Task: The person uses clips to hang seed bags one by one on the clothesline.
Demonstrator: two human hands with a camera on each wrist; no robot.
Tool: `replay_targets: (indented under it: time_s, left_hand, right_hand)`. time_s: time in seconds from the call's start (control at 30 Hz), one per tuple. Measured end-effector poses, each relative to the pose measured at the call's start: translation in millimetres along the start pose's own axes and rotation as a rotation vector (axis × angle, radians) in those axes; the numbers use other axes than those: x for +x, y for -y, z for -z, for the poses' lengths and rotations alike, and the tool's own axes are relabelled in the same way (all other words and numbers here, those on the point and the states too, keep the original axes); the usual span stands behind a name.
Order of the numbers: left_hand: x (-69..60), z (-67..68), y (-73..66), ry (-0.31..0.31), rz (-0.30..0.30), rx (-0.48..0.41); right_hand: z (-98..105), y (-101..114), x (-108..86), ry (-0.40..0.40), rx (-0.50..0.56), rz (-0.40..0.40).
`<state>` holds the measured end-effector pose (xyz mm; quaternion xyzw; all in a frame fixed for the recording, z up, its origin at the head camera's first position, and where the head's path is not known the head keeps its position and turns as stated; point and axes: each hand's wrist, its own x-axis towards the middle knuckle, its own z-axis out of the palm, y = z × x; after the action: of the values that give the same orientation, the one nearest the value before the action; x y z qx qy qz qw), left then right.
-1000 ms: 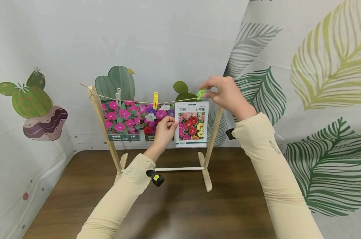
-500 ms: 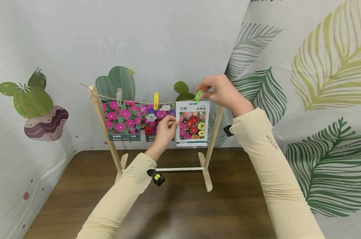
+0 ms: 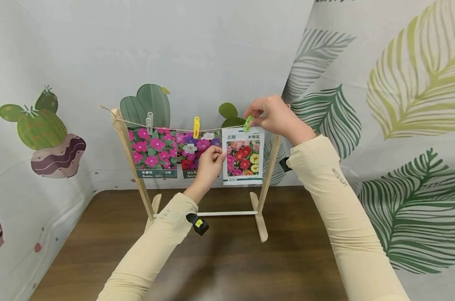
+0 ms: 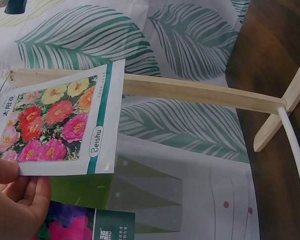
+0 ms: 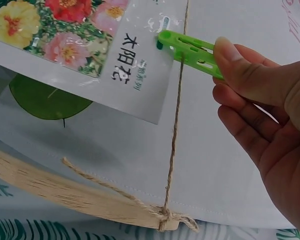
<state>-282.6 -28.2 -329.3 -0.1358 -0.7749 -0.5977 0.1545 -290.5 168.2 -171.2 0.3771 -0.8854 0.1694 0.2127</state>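
My left hand pinches the left edge of a white flower seed packet between thumb and fingers. Red, pink and yellow blooms are printed on its front. At the packet's top edge, my right hand holds a bright green clothespin by its tail end. In the right wrist view, the clothespin's front end lies over the packet's hanging slot and across the twine. Two darker seed packets, one pink and one mixed-colour, hang farther left under a grey clothespin and a yellow clothespin.
The twine runs between two wooden posts, knotted at the right post's top. Wooden feet and a white crossbar stand on the brown table. A printed cloth hangs behind.
The right hand has shifted slightly left and the green clothespin has come down from beside the packet's top corner onto its top edge. The left hand stays at the packet's edge.
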Motion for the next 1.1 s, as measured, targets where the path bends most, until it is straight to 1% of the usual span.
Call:
replay_targets:
  time_s: [0.17, 0.47, 0.67, 0.8, 0.9, 1.1]
  left_hand:
    - [1.0, -0.4, -1.7, -0.008, 0.02, 0.005]
    - [1.2, -1.4, -3.7, -0.011, 0.03, 0.001]
    - [0.6, -2.1, -5.4, -0.019, 0.019, -0.006]
    - [0.9, -2.3, -5.9, -0.026, 0.029, -0.01]
    - [1.9, -3.2, -4.4, -0.032, 0.032, -0.02]
    - [3.0, -5.1, -1.4, -0.05, 0.015, -0.03]
  right_hand:
    - [-3.1, -1.2, 1.4, 0.018, 0.01, -0.003]
    - [-5.6, 0.5, 4.6, 0.058, 0.013, -0.019]
    - [-7.3, 0.6, 5.4, 0.083, 0.011, -0.04]
    - [-7.6, 1.0, 5.3, 0.093, 0.007, -0.055]
    - [-7.6, 0.7, 4.9, 0.096, 0.005, -0.063]
    - [-7.3, 1.2, 5.1, 0.115, -0.004, -0.081]
